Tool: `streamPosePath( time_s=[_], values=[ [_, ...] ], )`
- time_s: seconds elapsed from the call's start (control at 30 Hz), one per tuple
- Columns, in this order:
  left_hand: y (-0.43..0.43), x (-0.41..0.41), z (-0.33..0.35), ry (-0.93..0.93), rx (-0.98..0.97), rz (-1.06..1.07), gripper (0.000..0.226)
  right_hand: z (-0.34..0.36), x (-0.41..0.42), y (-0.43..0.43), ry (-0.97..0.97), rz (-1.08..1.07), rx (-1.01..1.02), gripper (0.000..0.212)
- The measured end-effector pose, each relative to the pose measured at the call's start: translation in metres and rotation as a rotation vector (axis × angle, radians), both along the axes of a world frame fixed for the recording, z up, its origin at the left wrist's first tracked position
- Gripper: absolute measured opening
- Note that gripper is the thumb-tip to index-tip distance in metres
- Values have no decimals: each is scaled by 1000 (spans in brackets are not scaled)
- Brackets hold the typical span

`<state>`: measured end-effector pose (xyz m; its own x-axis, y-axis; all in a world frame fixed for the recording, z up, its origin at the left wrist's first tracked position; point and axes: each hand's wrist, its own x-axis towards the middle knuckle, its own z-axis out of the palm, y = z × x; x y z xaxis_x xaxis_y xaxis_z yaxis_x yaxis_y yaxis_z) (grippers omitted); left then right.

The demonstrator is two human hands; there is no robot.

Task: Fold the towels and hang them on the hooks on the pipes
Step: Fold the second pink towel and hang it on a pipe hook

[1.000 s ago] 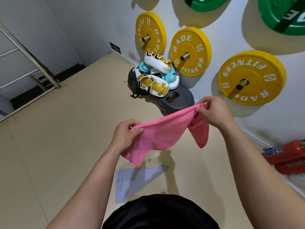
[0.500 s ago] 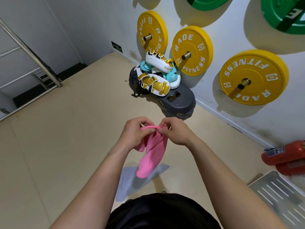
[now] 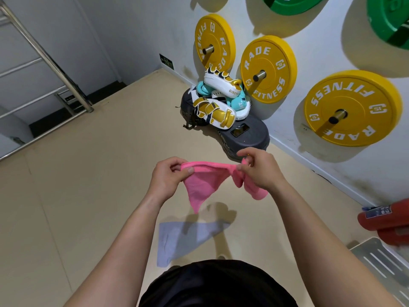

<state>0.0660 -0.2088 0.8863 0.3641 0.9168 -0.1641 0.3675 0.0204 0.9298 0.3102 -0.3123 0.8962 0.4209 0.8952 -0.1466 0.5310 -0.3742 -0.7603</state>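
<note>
Beige floor (image 3: 88,196): 1 pale towel (image 3: 177,240) | 1 pink towel (image 3: 201,187), fingers (image 3: 189,170) of left hand (image 3: 166,180), right hand (image 3: 263,171) pinching it

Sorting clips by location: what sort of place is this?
Most likely a gym: yellow weight plates marked FITNESS hang on wall pegs, and gold-and-white boxing pads lie piled against the wall.

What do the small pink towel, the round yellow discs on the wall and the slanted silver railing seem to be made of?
Pink towel: soft cloth, likely microfibre or cotton; matte, finely textured, it sags and creases. Yellow discs: probably rubber or coated plastic; smooth, slight sheen, printed white letters. Silver railing: metal, likely stainless steel; bright reflections.
</note>
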Motion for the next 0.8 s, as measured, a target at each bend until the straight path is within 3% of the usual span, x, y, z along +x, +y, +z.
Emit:
streamPosePath(
  time_s=[0.07, 0.2, 0.27, 0.57, 0.8],
  values=[
    [-3, 6, -2, -42, -31, 24, 14, -4, 3, -2, -40, -95, 6, 36],
    [-11, 23, -9, -32, -43, 53, 12, -14, 2, -7, -68, -309, -2, 13],
    [-17, 32, -14, -17, -64, 72, 9, -19, -3, -9, -66, -350, -5, 12],
    [-46, 60, -16, 46, -119, 2, 9, -32, -47, -13, 268, -152, 114, 10],
    [-54, 63, -9, -5, -240, -56, 21, -36, -46, -27, 413, -152, 159, 14]
  ],
)
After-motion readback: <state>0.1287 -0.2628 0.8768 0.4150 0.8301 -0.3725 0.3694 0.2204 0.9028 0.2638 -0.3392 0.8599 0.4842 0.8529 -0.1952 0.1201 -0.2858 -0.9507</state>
